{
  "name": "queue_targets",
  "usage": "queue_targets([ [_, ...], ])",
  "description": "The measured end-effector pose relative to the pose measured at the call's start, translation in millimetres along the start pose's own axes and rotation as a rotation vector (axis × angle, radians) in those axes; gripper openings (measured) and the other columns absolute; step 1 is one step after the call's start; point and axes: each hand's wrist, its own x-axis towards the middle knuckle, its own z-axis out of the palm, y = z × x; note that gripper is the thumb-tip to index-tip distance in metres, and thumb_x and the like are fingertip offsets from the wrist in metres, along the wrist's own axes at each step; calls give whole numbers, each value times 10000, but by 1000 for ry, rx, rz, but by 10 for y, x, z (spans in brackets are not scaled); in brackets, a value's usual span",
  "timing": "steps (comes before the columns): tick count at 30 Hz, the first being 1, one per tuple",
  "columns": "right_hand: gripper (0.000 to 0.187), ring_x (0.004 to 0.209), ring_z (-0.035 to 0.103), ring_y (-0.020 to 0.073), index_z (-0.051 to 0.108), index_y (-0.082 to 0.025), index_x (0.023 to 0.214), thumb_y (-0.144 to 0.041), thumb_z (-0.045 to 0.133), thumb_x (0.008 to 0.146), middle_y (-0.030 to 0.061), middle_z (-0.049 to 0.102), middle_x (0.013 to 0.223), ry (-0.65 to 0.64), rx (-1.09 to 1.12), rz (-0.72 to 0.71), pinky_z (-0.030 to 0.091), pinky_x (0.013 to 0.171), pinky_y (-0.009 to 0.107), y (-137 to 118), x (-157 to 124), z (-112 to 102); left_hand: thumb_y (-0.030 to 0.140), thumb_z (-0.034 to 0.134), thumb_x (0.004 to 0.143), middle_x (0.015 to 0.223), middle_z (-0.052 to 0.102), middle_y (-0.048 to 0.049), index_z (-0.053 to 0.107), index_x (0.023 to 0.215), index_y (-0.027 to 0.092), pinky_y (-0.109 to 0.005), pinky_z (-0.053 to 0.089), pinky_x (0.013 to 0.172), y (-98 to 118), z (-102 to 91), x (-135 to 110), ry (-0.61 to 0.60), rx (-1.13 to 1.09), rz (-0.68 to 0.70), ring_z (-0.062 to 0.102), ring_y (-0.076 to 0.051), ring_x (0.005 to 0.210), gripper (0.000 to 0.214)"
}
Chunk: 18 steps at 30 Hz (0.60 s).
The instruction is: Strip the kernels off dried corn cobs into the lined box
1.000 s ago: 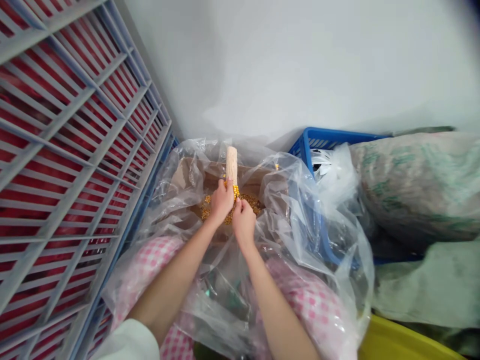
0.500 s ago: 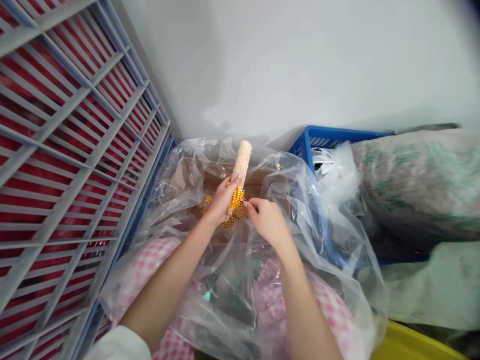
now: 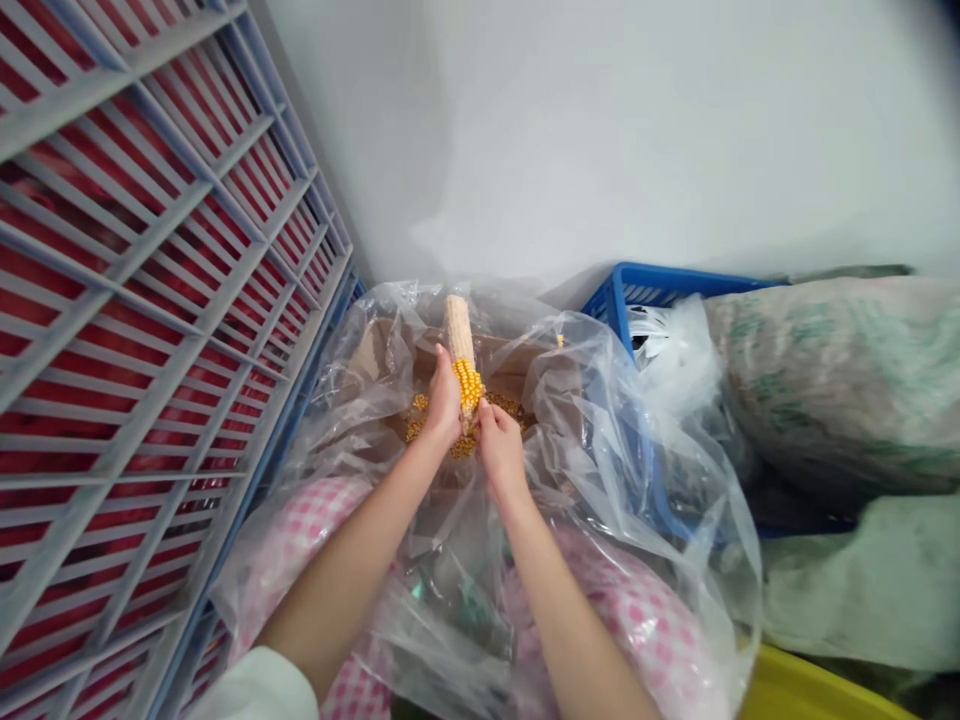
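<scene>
An ear of corn stands tilted over a cardboard box. Its upper length is a bare pale cob, while yellow kernels remain in a band lower down. My left hand is wrapped round its left side. At the lower right, the bent fingers and thumb of my right hand pinch against the bottom end; the exact fingertip contact is partly hidden. Below lie many loose corn kernels in the box, which a clear plastic bag lines and drapes over.
Tall grey slatted crates with red behind them rise at the left. On the right a blue crate holds white plastic bags and a large stuffed sack. A yellow container sits at lower right, and a white wall stands behind.
The ear of corn has swung left at its top and now leans slightly left. My right hand has moved left and down, from beside the kernels to the ear's lower end.
</scene>
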Motion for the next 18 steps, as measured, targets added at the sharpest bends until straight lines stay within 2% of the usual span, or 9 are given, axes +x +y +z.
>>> queue_targets([
  [3,314,530,375,105,471,-182,561,-346,403,820,-33,432,523,-61,-71,-59,242,517,210,-93,43,-332,636,208,818,545,562,-30,513,846,160,-242,455,494,69,-42,13,11,-142,-67,600,-143,537,566],
  [6,341,533,401,107,480,-190,554,-368,406,835,-24,471,531,-65,-296,-154,244,536,221,-211,40,-643,603,322,813,543,559,-14,533,839,157,-224,455,512,122,-57,-11,-34,-202,-78,595,-130,535,495],
  [8,345,539,427,110,500,-195,565,-366,396,845,-17,497,540,-89,-353,-167,250,540,224,-273,29,-734,601,346,805,588,583,-25,551,846,159,-233,462,545,140,-48,-45,-72,-152,-21,606,-141,593,489],
  [13,334,567,495,127,572,-201,607,-331,390,855,7,577,589,-175,-435,-150,261,546,237,-344,6,-692,569,295,833,802,646,-71,591,833,167,-262,453,689,132,-14,-140,-37,161,217,601,-181,817,499],
  [18,304,648,571,201,636,-190,733,-306,383,856,93,661,730,-97,-704,-33,239,543,278,-334,-80,-552,504,233,873,836,632,-59,574,849,191,-277,407,777,23,13,-172,3,455,452,572,-183,869,464],
])
